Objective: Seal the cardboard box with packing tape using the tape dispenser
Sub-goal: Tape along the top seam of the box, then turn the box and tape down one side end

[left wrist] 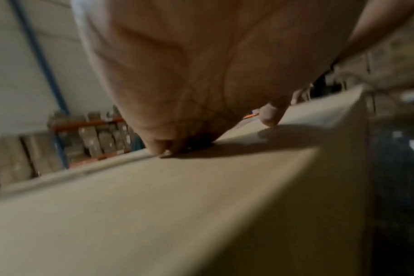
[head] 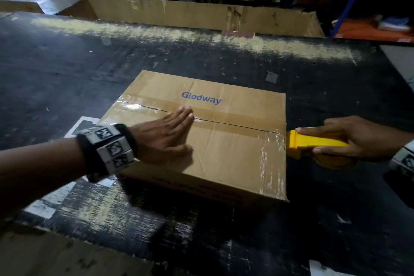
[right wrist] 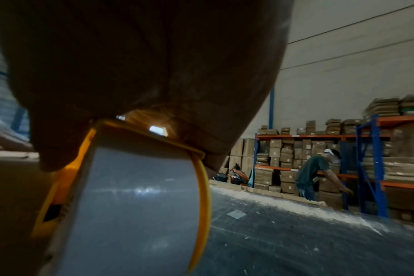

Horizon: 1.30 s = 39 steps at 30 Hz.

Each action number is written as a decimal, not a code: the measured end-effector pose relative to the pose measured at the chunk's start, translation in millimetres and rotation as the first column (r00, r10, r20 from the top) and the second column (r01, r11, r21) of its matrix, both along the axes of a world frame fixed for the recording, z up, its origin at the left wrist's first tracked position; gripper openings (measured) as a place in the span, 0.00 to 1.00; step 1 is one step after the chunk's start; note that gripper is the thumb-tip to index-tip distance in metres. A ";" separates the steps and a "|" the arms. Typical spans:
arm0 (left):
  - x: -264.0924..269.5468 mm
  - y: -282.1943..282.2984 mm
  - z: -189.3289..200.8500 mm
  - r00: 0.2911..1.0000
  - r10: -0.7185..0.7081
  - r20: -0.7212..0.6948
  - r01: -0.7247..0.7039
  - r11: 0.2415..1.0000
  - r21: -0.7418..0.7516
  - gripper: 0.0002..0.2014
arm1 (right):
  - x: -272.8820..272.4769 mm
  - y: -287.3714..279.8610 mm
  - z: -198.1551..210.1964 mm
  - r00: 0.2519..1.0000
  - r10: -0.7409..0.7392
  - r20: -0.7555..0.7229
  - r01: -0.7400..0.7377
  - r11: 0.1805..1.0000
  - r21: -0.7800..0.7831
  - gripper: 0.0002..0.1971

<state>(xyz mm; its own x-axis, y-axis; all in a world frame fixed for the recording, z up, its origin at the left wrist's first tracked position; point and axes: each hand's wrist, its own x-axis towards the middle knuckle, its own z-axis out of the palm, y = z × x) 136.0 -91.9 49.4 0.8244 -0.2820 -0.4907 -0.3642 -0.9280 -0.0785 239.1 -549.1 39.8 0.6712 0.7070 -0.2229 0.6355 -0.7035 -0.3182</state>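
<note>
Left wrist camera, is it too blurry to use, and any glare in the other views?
Left wrist: soft throughout, left hand shadowing the cardboard box. Head: glare on the tape along the seam. Right wrist: sharp shelves, tape roll reflecting light.

A brown cardboard box printed "Glodway" in blue lies flat at the centre of the frame, flaps closed, with clear packing tape glossy along its centre seam. A yellow tape dispenser touches the box's right edge, its roll reflective.
</note>
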 end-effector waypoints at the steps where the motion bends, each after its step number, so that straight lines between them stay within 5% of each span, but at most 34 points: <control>1: 1.3 -11.1 3.4 0.999 0.008 -0.040 -0.008 1.000 0.006 0.57 | -3.2 3.2 3.9 1.000 0.000 -0.018 0.000 1.000 0.003 0.31; 3: 5.9 -28.1 11.3 0.999 -0.001 -0.041 0.004 0.997 0.072 0.56 | -4.8 1.7 5.5 1.000 0.021 -0.003 -0.021 1.000 0.022 0.32; 5: 11.4 -43.8 27.4 0.995 -0.098 0.014 0.095 0.989 0.113 0.44 | -5.2 -2.6 3.6 0.999 0.032 0.000 -0.032 0.999 0.018 0.32; 7: 17.4 -71.1 36.2 0.985 -0.155 0.076 0.154 0.988 0.015 0.37 | -3.4 -2.8 0.4 1.000 0.026 -0.002 -0.026 1.000 0.015 0.33; 11: 28.5 -150.5 21.0 0.984 -0.174 -0.030 0.164 0.965 -0.206 0.46 | -0.2 -4.6 -2.1 0.999 0.024 0.028 -0.022 0.999 -0.045 0.34; 18: 27.4 -181.3 -4.2 0.984 -0.178 -0.019 0.174 0.975 -0.136 0.51 | 0.0 -12.1 -6.1 0.989 -0.108 -0.098 0.108 0.994 -0.008 0.34; 21: 27.1 -181.3 -3.8 0.984 -0.179 -0.007 0.178 0.979 -0.096 0.51 | -9.3 -38.9 -24.9 0.994 -0.096 -0.045 0.075 0.938 -0.339 0.46; 22: 26.7 -181.5 -5.1 0.983 -0.182 -0.015 0.179 0.979 -0.095 0.52 | -18.1 -52.7 -32.2 0.986 -0.150 -0.078 0.116 0.935 -0.334 0.46; 25: 31.5 -179.3 -1.6 0.983 -0.186 -0.013 0.183 0.976 -0.121 0.52 | -30.2 -77.2 -24.8 0.952 -0.257 -0.165 0.248 0.966 -0.072 0.28; 28: 42.4 -179.2 11.7 0.992 -0.106 0.072 0.123 0.945 -0.303 0.41 | -47.8 -69.3 -3.8 0.934 -0.298 -0.196 0.334 0.924 0.187 0.34; 31: 58.2 -187.3 24.0 0.987 0.148 0.056 -0.080 0.772 -0.630 0.25 | -76.2 -52.0 3.9 0.934 -0.309 -0.181 0.358 0.808 0.468 0.34; 33: 63.6 -197.0 28.3 0.953 0.248 -0.175 -0.285 0.533 -0.797 0.20 | -93.3 -42.1 1.6 0.916 -0.376 -0.140 0.378 0.691 0.616 0.34; 36: 60.0 -213.6 36.3 0.840 0.181 -0.511 -0.539 0.169 -0.825 0.17 | -115.5 -24.7 -7.8 0.886 -0.451 -0.107 0.373 0.557 0.742 0.34; 39: 56.8 -220.0 42.1 0.797 0.096 -0.596 -0.602 0.061 -0.796 0.17 | -128.5 -8.6 -17.1 0.859 -0.504 -0.092 0.366 0.477 0.799 0.34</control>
<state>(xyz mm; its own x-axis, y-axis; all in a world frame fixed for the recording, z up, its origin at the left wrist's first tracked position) 192.9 -311.9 91.5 0.8471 -0.4252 -0.3188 0.2716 -0.1694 0.9474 110.6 -557.8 22.7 0.9151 0.1593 0.3706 0.4023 -0.4271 -0.8098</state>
